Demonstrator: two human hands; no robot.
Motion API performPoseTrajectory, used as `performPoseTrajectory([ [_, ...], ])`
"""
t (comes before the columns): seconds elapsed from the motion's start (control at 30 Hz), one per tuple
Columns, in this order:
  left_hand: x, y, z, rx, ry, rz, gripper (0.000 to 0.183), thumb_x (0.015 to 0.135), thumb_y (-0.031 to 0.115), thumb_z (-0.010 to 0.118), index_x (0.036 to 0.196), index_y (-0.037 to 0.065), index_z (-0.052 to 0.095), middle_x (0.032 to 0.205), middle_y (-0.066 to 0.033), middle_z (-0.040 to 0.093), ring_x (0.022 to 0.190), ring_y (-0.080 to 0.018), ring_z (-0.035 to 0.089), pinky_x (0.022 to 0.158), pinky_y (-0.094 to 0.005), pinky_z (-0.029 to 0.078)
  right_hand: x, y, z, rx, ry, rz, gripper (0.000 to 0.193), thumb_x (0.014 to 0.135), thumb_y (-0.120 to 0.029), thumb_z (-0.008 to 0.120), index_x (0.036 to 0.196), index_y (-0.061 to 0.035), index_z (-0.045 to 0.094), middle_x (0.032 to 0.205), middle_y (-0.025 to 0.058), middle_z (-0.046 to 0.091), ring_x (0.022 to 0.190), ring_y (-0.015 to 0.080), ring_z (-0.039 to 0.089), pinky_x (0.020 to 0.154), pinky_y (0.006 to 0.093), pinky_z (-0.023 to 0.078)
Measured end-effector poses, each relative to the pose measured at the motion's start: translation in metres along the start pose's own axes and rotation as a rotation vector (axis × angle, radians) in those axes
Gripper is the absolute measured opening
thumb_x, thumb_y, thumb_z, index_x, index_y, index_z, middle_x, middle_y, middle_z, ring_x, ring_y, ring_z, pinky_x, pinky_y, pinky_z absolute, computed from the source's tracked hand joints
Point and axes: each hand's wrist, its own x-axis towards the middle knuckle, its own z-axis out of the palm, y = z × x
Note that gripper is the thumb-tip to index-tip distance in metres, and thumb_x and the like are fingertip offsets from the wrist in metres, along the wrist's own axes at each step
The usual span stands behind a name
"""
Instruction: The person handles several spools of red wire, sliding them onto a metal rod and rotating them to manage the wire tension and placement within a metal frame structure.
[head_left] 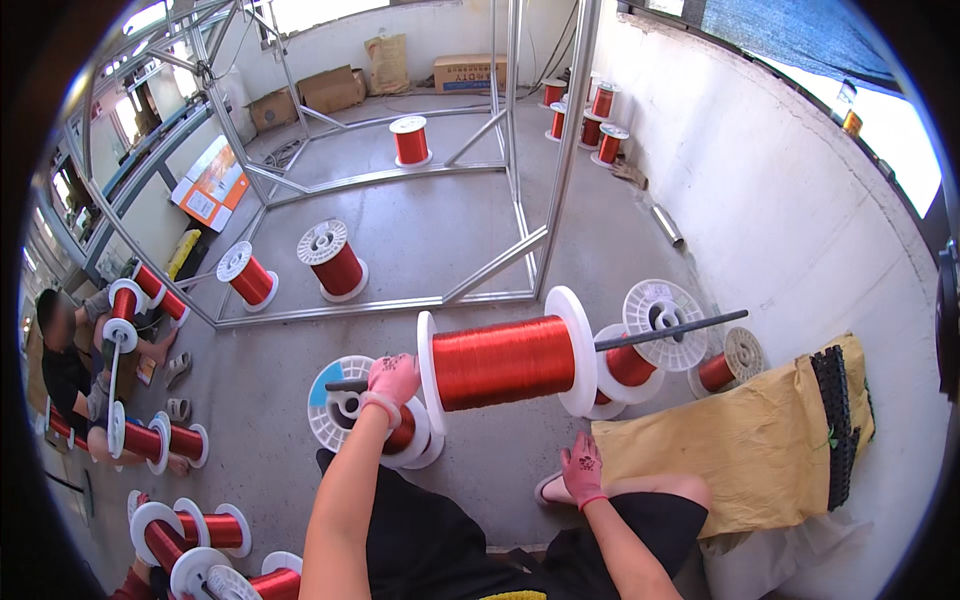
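My left hand [392, 379], in a pink glove, grips the left end of a dark metal rod [670, 329] that runs through a large white spool of red copper wire [503, 361]. The spool hangs level above the concrete floor, with the rod sticking out past its right flange. My right hand [582, 468], also gloved, rests on my right knee with fingers spread and holds nothing. Under my left hand another red wire spool [345, 410] stands on the floor.
Several more red wire spools [334, 259] stand on the floor, inside and around a metal frame [500, 265]. Brown sacking [745, 440] lies at the right by the white wall. A seated person [70, 365] with spools on a rod is at the left.
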Motion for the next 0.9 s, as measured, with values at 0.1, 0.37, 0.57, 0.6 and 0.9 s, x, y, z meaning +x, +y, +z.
performPoseTrajectory([
  [0.1,-0.001,0.001,0.000,-0.010,-0.019,0.024,0.042,0.087,0.034,0.037,0.085,0.006,0.068,0.086,-0.0201,0.064,0.084,-0.0354,0.062,0.076,-0.0412,0.048,-0.012,-0.006,-0.014,0.070,-0.029,0.039,0.053,0.084,-0.029,0.054,0.123,0.0029,0.040,0.118,0.0211,0.051,0.114,0.0363,0.045,0.095,0.0444,0.037],
  [0.37,-0.003,0.003,-0.008,-0.081,-0.010,-0.012,0.049,0.088,0.037,0.033,0.084,0.003,0.068,0.084,-0.0216,0.064,0.084,-0.0363,0.062,0.076,-0.0423,0.048,-0.023,-0.008,-0.037,0.091,-0.262,0.121,0.062,0.083,-0.042,0.050,0.125,0.0028,0.041,0.118,0.0176,0.053,0.114,0.0320,0.047,0.097,0.0402,0.035],
  [0.57,-0.007,0.004,-0.011,-0.112,0.002,-0.002,0.053,0.089,0.039,0.030,0.082,0.003,0.068,0.082,-0.0210,0.064,0.082,-0.0369,0.062,0.075,-0.0424,0.048,0.060,-0.037,-0.217,0.369,-0.696,-0.097,0.052,0.085,-0.047,0.046,0.114,-0.0055,0.057,0.109,0.0151,0.060,0.099,0.0253,0.058,0.087,0.0359,0.043],
  [0.6,-0.007,0.004,-0.012,-0.116,0.005,0.001,0.054,0.089,0.039,0.029,0.082,0.003,0.068,0.083,-0.0208,0.064,0.082,-0.0368,0.062,0.076,-0.0422,0.048,0.080,-0.048,-0.244,0.434,-0.591,0.034,0.049,0.086,-0.046,0.047,0.107,-0.0040,0.060,0.103,0.0139,0.062,0.091,0.0219,0.060,0.081,0.0340,0.044],
  [0.9,-0.010,0.008,-0.017,-0.138,0.032,-0.030,0.055,0.090,0.040,0.028,0.083,0.004,0.068,0.084,-0.0206,0.064,0.082,-0.0364,0.063,0.076,-0.0420,0.048,0.227,-0.171,-0.266,0.105,0.193,-0.002,0.050,0.087,-0.045,0.044,0.100,0.0021,0.055,0.093,0.0184,0.064,0.089,0.0312,0.062,0.079,0.0399,0.045],
])
